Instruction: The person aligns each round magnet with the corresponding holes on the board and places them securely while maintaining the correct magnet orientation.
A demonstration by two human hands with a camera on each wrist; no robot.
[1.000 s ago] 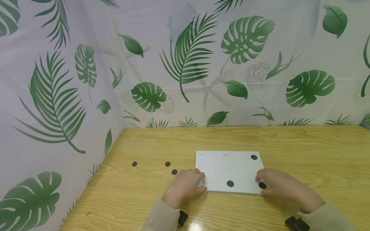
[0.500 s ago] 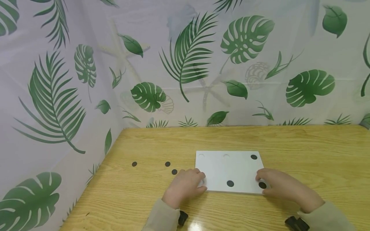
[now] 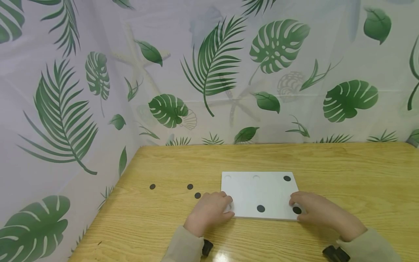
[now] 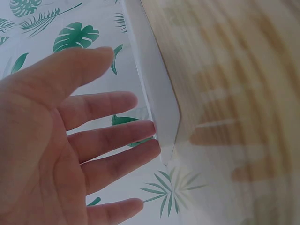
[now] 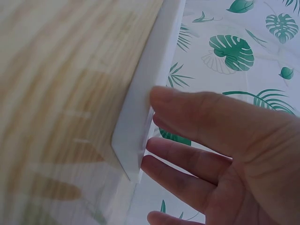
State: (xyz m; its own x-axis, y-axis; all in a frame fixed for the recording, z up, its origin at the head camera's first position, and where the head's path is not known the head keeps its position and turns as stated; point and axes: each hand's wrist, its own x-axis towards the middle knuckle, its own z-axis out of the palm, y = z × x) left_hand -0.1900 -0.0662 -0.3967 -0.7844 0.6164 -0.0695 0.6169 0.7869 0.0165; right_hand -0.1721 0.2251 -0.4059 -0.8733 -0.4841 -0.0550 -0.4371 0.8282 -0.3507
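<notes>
A white rectangular board [image 3: 252, 194] lies flat on the table. Black round discs sit on it at the far right [image 3: 287, 178], the near middle [image 3: 260, 208] and the near right corner [image 3: 296, 210]. Shallow round recesses show at its far left [image 3: 228, 177] and far middle [image 3: 256, 177]; another at the near left is partly covered. My left hand [image 3: 211, 211] rests at the near left corner, fingertips against the side, thumb apart. At the near right corner, my right hand [image 3: 315, 211] touches the edge with thumb and fingertips, fingers loosely extended.
Three loose black discs lie left of the board: one far left [image 3: 152, 186], one nearer [image 3: 190, 186] and one beside my left hand [image 3: 198, 195]. The wooden table [image 3: 360, 174] meets a leaf-printed cloth [image 3: 229, 72] behind and at the left.
</notes>
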